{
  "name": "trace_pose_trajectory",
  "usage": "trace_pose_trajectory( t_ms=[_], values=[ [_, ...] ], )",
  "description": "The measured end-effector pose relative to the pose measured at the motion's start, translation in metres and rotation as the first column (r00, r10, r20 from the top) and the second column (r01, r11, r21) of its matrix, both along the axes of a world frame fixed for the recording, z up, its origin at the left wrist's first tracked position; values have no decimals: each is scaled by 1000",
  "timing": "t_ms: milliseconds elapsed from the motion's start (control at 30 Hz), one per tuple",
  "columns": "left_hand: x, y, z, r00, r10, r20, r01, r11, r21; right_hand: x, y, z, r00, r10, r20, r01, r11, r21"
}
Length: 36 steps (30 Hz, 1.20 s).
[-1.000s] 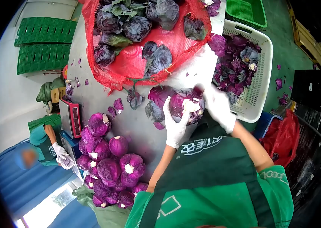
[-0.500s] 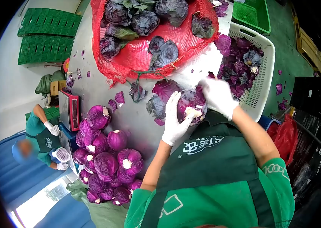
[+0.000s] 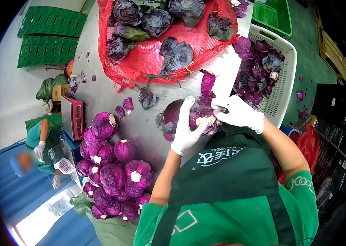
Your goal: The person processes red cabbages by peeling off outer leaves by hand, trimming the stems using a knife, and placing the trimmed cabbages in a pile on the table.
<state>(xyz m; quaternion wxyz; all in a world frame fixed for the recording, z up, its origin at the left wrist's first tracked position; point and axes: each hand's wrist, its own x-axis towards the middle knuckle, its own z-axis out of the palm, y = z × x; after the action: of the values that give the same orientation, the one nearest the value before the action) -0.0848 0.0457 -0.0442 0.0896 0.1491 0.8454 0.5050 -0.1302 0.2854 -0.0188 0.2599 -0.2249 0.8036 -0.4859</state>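
Note:
A purple cabbage (image 3: pixel 204 118) with a pale cut stem rests on the metal table against the apron. White-gloved, my left hand (image 3: pixel 187 130) is wrapped round its left side, thumb by the stem. My right hand (image 3: pixel 238 112), gloved too, has its fingers bent at the cabbage's right edge; a small dark thing shows between them, too small to name. Loose outer leaves (image 3: pixel 170 117) lie left of the cabbage, and a curled purple leaf (image 3: pixel 207 83) stands just beyond it.
A red mesh bag (image 3: pixel 140 67) of dark cabbages lies ahead. Trimmed cabbages (image 3: pixel 113 179) are piled at left, near a red scale (image 3: pixel 77 119). At right stands a white basket (image 3: pixel 288 69) of leaves, with a green crate (image 3: pixel 272 16) behind. A co-worker (image 3: pixel 44 143) is at far left.
My right hand has come down and in to the cabbage's edge. A curled leaf now shows beyond the cabbage, whose near side has turned slightly. The co-worker's arms have moved.

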Motion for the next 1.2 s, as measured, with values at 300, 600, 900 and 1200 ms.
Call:
trace_pose_trajectory(
  t_ms=[300, 600, 900, 1200],
  values=[
    [21, 17, 18, 947, 314, 69, -299, 939, -167, 11, 22, 5, 811, -586, -3, 573, 793, 208],
    [21, 14, -13, 930, 307, 203, -329, 940, 84, 56, -23, -13, 925, -280, -257, 336, 918, 209],
    [24, 6, -3, 922, 306, 235, -337, 936, 105, 7, -5, -21, 874, -477, -93, 486, 858, 165],
    [23, -6, -3, 961, 275, 41, -275, 961, 11, -30, 20, -91, 852, -489, -185, 523, 809, 268]
  ],
)
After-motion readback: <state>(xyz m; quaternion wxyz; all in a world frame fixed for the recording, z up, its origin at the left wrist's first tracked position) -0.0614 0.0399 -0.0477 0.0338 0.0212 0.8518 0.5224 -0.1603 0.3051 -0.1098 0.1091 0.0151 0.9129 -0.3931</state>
